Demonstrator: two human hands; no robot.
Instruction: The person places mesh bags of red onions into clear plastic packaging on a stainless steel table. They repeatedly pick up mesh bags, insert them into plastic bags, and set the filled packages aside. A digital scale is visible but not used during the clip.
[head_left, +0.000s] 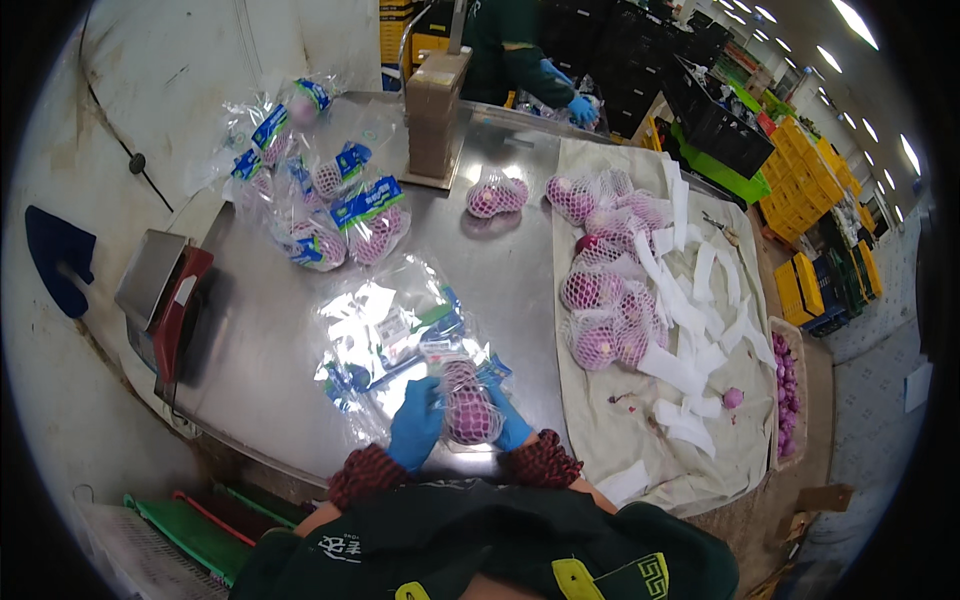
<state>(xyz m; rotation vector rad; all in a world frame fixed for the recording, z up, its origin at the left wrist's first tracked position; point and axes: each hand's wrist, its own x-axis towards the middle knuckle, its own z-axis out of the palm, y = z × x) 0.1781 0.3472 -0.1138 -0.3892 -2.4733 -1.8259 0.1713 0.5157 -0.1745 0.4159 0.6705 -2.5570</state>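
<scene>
My left hand (415, 421) and my right hand (510, 424), both in blue gloves, close on either side of a white foam net of red onions (471, 412). The net's upper end lies at the opening of a clear plastic bag with blue and green print. More flat printed bags (397, 322) lie just beyond on the steel table (270, 330). Bagged onions (375, 225) are grouped at the back left. One netted pair of onions (495, 196) stands apart near the middle. Several netted onions (592, 289) rest on the cloth to the right.
A red scale (184, 300) stands at the left edge. A post on a base (433, 112) rises at the back. White foam strips (690, 300), a small tool (720, 225) and a loose onion (733, 397) lie on the cloth (720, 480). A co-worker's gloved hand (582, 110) is beyond the table.
</scene>
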